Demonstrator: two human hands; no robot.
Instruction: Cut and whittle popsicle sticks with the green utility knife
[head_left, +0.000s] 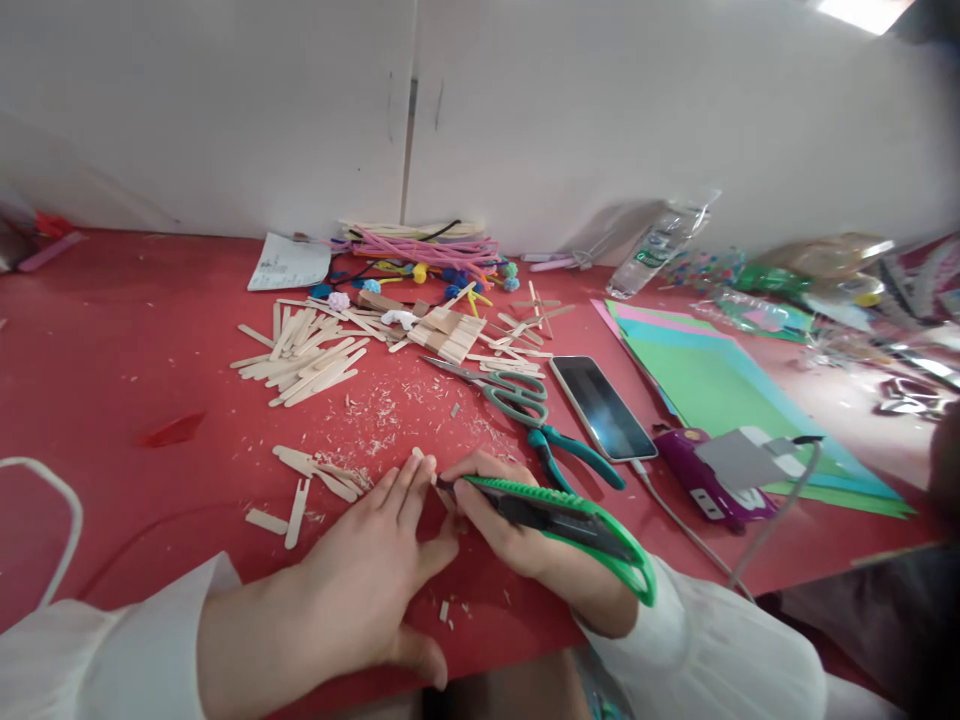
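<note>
My right hand (502, 515) grips a green utility knife (577, 520), its tip pointing left against a small wooden stick (418, 455). Pressed down on that stick are the fingertips of my left hand (375, 560), and its thumb side faces the knife. Most of the stick is hidden under the fingers. Wood shavings (382, 415) lie scattered just beyond both hands. Left of my left hand are cut stick pieces (297, 515), one with a notched end.
Beyond the hands are a pile of craft sticks (300, 350), scissors (517, 395), teal-handled pliers (581, 455) and a phone (604, 408) with a cable. Farther right lie coloured paper (720, 380), a purple device (701, 475) and a bottle (656, 250). Pipe cleaners (427, 250) lie near the wall.
</note>
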